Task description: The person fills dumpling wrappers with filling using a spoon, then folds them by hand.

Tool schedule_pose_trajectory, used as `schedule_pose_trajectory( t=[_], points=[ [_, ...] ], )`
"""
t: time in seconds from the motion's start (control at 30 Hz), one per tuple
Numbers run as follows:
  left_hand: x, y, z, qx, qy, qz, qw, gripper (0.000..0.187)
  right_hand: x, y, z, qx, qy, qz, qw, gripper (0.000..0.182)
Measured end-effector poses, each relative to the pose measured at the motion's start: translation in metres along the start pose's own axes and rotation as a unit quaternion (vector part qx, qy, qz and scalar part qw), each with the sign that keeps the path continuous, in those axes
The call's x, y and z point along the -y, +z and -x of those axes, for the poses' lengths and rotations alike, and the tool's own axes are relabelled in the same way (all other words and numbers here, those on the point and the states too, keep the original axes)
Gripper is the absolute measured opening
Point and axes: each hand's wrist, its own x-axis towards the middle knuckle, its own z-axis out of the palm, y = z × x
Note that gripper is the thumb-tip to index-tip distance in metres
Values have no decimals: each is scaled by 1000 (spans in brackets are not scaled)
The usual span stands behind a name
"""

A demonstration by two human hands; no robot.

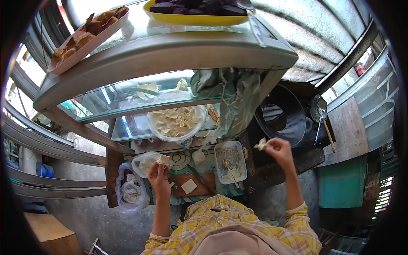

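Note:
My left hand (159, 180) pinches a square dumpling wrapper (162, 159) over a clear plastic tub (142, 161). Held out to the right, near the rim of a large dark wok (301, 135), my right hand (280, 154) has a small folded dumpling (260, 145) at its fingertips. Another pale wrapper (189, 186) lies on a brown cutting board (199, 189), with a knife (198, 176) beside it. A rectangular container (243, 170) holds smeared filling and a spoon (230, 170). Several folded dumplings fill a white basket (151, 125) on the cabinet's lower shelf.
A glass cabinet (170, 49) stands ahead, with a yellow tray (195, 18) and a pink tray (95, 41) on top. A grey-green cloth (238, 97) hangs from it. Cooking utensils (321, 114) lie right of the wok. A plastic bag (144, 199) sits at the left edge.

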Motion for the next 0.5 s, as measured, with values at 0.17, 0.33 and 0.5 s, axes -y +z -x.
schedule_pose_trajectory(
  t=[0.17, 0.33, 0.5],
  points=[
    [8, 18, 16, 30, 36, -8, 999, 17, -70, -59, -77, -121, -2, 230, 966, 18],
    [7, 38, 37, 31, 32, -16, 999, 18, -127, -67, -140, -149, 81, 385, 907, 20],
    [13, 49, 54, 32, 22, -8, 999, 18, -156, -72, -157, -134, 109, 432, 885, 18]
  ],
)
